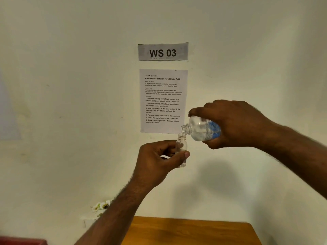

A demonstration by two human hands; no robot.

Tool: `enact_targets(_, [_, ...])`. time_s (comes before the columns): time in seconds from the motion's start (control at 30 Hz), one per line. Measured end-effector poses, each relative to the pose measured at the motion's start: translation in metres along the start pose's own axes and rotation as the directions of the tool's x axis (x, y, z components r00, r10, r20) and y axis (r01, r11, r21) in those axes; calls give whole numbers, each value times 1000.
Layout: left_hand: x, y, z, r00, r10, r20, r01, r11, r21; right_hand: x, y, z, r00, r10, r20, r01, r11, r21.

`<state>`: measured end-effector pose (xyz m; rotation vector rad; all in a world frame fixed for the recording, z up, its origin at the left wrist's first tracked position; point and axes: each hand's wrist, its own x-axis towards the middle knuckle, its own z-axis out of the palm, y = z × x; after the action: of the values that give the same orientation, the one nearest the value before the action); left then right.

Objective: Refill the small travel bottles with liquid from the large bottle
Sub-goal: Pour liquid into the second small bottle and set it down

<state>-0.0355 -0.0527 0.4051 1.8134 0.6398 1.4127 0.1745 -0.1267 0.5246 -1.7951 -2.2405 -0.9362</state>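
Observation:
My left hand (159, 160) holds a small clear travel bottle (181, 147) upright in the air, uncapped, pinched between thumb and fingers. My right hand (235, 124) grips the large clear bottle (203, 129) with a blue label, tipped on its side. Its open neck points left and down, right over the small bottle's mouth, touching or nearly so. A little clear liquid shows in the bottom of the small bottle. No caps are in view.
An orange-brown wooden table (194, 232) lies below the hands at the frame's bottom. On the pale wall hang a "WS 03" sign (162, 52) and a printed task sheet (163, 101). White flowers (100, 206) sit lower left; a red edge (21, 241) shows bottom left.

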Motion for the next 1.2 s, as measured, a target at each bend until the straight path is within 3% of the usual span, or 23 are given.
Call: enact_targets(1.2, [-3,3,-3,999,29,34,-30,999,26,1,-2,2,1000,-11,-13,11,1000,6])
